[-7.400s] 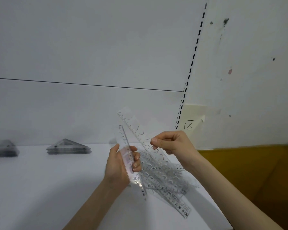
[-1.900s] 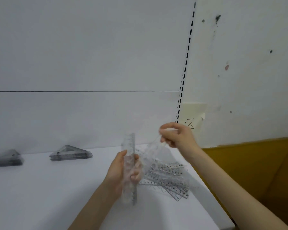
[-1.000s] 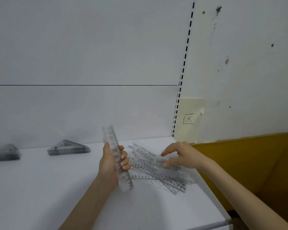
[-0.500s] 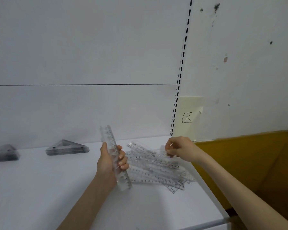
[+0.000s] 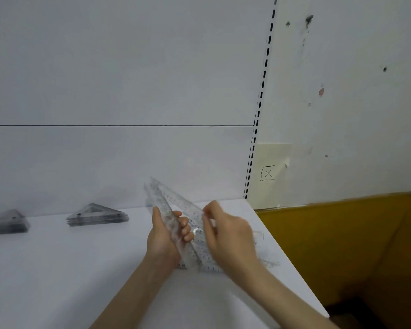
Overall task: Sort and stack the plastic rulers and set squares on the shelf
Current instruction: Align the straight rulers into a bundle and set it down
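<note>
My left hand (image 5: 163,236) grips a bundle of clear plastic rulers (image 5: 160,201), held upright and tilted back to the left above the white shelf (image 5: 57,269). My right hand (image 5: 226,233), blurred by motion, pinches another clear ruler (image 5: 185,207) and lays it against that bundle. More clear rulers (image 5: 261,260) lie loose on the shelf under and to the right of my right hand. Two stacks of grey set squares stand at the back left, one (image 5: 96,214) nearer the middle and one (image 5: 6,222) at the frame's left edge.
The shelf's right edge (image 5: 292,267) runs diagonally just beside the loose rulers, with a yellow-brown surface (image 5: 354,245) below it. A slotted shelf upright (image 5: 259,110) and a paper note marked with an X (image 5: 268,173) are on the back wall.
My right hand lifted a ruler from the loose pile and brought it left up against the bundle in my left hand. The left hand stayed about where it was.
</note>
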`<state>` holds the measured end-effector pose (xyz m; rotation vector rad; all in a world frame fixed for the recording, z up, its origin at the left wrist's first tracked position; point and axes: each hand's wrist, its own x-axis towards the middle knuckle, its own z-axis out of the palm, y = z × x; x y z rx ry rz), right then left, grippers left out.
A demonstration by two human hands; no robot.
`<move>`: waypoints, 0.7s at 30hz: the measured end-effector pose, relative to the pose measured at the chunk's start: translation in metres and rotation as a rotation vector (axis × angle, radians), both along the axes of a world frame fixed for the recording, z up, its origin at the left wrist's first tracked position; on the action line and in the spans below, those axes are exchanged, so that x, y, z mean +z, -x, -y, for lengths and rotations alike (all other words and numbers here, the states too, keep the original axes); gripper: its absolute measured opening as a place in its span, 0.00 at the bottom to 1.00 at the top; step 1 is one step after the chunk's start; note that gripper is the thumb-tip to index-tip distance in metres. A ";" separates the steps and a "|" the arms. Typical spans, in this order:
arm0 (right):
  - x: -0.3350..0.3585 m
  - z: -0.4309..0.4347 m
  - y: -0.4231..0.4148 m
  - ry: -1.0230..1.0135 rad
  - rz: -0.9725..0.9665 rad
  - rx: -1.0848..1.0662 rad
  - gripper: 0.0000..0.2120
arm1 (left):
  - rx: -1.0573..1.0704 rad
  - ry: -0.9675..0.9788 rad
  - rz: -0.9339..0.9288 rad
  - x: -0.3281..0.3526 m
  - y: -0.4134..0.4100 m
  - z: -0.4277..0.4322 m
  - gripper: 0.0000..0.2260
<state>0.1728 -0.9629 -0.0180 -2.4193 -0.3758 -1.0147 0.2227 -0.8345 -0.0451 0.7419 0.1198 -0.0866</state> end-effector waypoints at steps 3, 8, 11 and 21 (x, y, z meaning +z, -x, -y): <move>-0.015 -0.031 0.008 0.242 0.220 -0.051 0.05 | 0.014 -0.020 -0.041 -0.002 -0.001 -0.001 0.24; -0.039 -0.038 0.010 0.403 0.287 -0.060 0.10 | 0.006 0.036 0.005 0.006 0.001 -0.007 0.20; -0.039 -0.036 0.009 0.371 0.288 -0.021 0.09 | -0.009 0.086 0.004 0.006 -0.001 -0.011 0.21; -0.040 -0.028 0.011 0.234 0.200 0.133 0.10 | -0.056 0.101 0.017 0.005 0.003 -0.004 0.24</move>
